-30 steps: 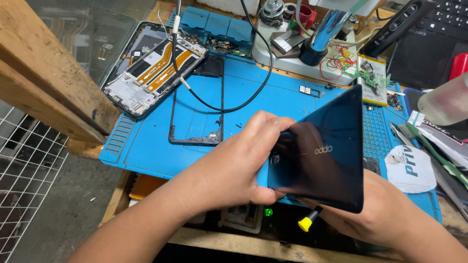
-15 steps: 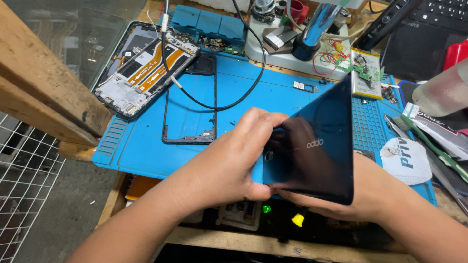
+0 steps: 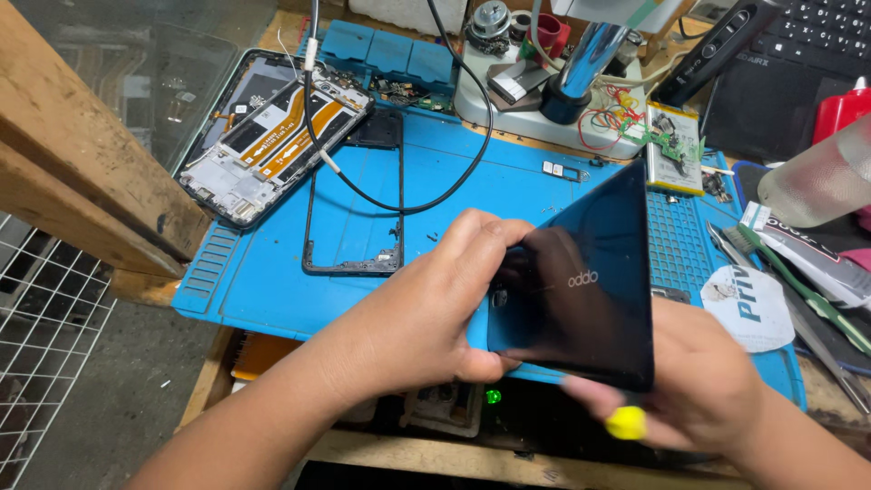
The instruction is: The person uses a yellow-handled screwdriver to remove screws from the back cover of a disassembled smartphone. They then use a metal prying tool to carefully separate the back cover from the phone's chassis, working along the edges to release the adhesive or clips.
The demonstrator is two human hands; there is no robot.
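— What has shifted since the earlier frames?
— The dark back cover (image 3: 581, 290) has tilted a little more upright and sits nearer the centre; both hands have stayed on it.

— How is it held?
— The left hand (image 3: 435, 308) closes on its left edge, thumb beneath. The right hand (image 3: 699, 390) supports the lower right corner; its fingers are blurred, so probably clasped.

— How many phone parts lie on the blue mat (image 3: 272, 281)?
— Two: one opened phone chassis (image 3: 272, 136) at upper left, one empty black frame (image 3: 354, 204) beside it.

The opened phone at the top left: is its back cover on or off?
Off. The opened phone lies on the blue mat with orange ribbon cables and bare boards showing.
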